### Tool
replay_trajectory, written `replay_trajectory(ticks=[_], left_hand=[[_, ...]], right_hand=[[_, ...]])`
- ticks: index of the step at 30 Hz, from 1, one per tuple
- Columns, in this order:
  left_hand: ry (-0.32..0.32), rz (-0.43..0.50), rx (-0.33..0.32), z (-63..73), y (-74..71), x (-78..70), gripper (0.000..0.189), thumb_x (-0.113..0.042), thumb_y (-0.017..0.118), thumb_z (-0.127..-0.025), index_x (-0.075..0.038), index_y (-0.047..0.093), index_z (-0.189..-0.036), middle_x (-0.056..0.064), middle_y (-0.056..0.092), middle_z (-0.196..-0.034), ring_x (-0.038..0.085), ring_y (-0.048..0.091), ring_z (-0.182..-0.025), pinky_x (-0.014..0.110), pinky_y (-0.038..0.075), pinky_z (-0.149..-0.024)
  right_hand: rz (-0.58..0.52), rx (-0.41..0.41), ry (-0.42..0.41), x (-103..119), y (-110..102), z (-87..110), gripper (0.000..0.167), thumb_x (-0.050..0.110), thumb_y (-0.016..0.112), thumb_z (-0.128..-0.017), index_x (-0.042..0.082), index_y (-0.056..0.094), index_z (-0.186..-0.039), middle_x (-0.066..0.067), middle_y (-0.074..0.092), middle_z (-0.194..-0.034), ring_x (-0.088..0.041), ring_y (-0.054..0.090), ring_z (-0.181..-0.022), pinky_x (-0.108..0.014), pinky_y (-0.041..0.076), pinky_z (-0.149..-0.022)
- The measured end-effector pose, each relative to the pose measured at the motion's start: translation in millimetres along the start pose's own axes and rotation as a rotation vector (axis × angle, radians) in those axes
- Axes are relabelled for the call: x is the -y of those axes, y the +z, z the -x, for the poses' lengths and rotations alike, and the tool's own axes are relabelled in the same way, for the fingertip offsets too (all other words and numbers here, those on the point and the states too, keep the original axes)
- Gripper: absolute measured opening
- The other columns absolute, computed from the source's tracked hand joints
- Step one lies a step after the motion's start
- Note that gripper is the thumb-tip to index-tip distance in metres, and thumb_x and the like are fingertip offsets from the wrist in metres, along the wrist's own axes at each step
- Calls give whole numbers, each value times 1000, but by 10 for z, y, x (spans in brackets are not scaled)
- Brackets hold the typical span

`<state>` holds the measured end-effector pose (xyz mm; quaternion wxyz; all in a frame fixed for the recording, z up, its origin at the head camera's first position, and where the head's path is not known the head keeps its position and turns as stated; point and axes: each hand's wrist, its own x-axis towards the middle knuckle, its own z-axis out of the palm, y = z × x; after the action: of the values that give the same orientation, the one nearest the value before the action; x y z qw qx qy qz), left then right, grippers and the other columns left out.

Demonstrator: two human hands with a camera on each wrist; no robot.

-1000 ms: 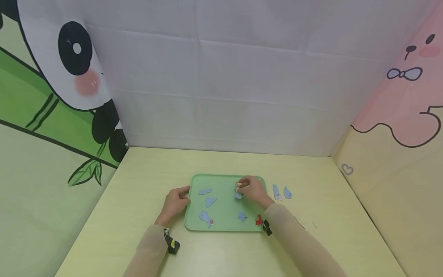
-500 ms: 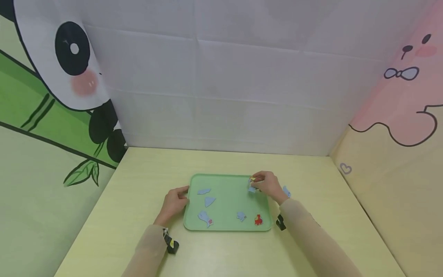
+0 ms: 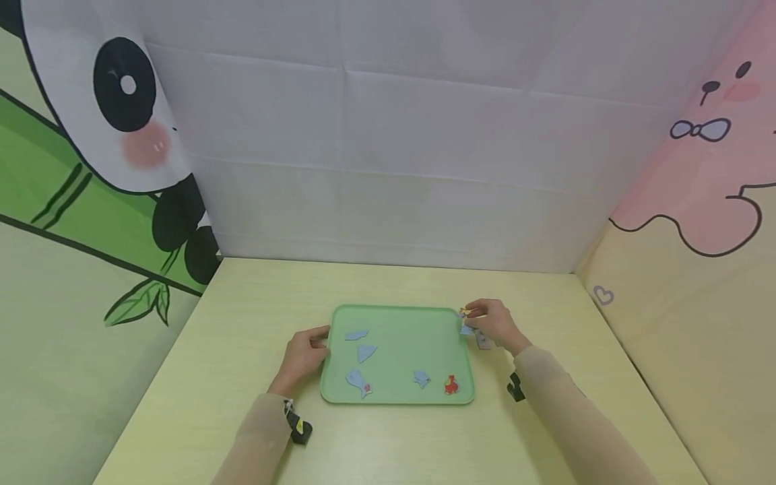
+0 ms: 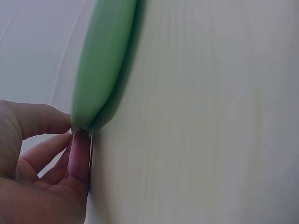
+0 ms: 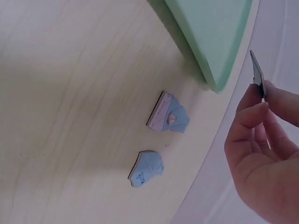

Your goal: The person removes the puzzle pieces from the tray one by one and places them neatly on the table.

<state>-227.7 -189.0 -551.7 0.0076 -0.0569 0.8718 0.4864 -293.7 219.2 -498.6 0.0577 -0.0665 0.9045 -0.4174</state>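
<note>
In the head view, a pale green tray [image 3: 403, 397] lies on the table. My left hand [image 3: 304, 357] pinches its left rim; the left wrist view shows thumb and fingers meeting at the edge of the tray [image 4: 100, 60]. Past the tray's right rim, my right hand [image 3: 497, 323] pinches a thin blue puzzle piece [image 3: 466, 331] with yellow and red on it. Seen edge-on in the right wrist view, the held piece [image 5: 256, 67] is raised off the table. Below it lie a pink-and-blue puzzle piece [image 5: 174, 115] and a blue puzzle piece [image 5: 147, 169], apart from each other.
Several pieces lie on the tray: a slim blue piece [image 3: 356, 335], a triangular one [image 3: 366, 353], a long one [image 3: 358, 382], a small blue piece [image 3: 421, 378] and a red piece [image 3: 451, 384]. A white cloth wall [image 3: 388, 202] stands behind the table.
My right hand has carried the pinched puzzle piece rightward, from over the tray to just past its right rim. My left hand stays at the left rim.
</note>
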Motion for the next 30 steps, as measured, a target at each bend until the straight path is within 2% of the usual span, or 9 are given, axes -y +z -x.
replay_trajectory(ticks=[10, 23, 30], left_hand=[[12, -7, -2, -13, 0, 34, 55, 4, 59, -74, 2, 57, -129, 13, 65, -113, 17, 59, -75, 30, 48, -61], [5, 0, 4, -21, -6, 25, 54, 4, 59, -76, 1, 56, -130, 11, 65, -110, 18, 58, -73, 30, 47, -60], [-6, 3, 6, 0, -16, 13, 54, 4, 59, -76, 2, 56, -130, 12, 65, -110, 18, 57, -74, 30, 47, -59]], right_hand=[[16, -3, 32, -128, -182, 29, 35, 7, 65, -87, -4, 60, -120, -19, 65, -106, -34, 59, -99, -44, 48, -82], [53, 2, 87, -538, -460, 120, 36, 6, 66, -86, -7, 59, -119, -18, 64, -103, -31, 59, -94, -35, 51, -70], [31, -1, 105, -659, -555, 190, 37, 6, 64, -88, -8, 57, -121, -22, 63, -107, -35, 58, -98, -36, 51, -72]])
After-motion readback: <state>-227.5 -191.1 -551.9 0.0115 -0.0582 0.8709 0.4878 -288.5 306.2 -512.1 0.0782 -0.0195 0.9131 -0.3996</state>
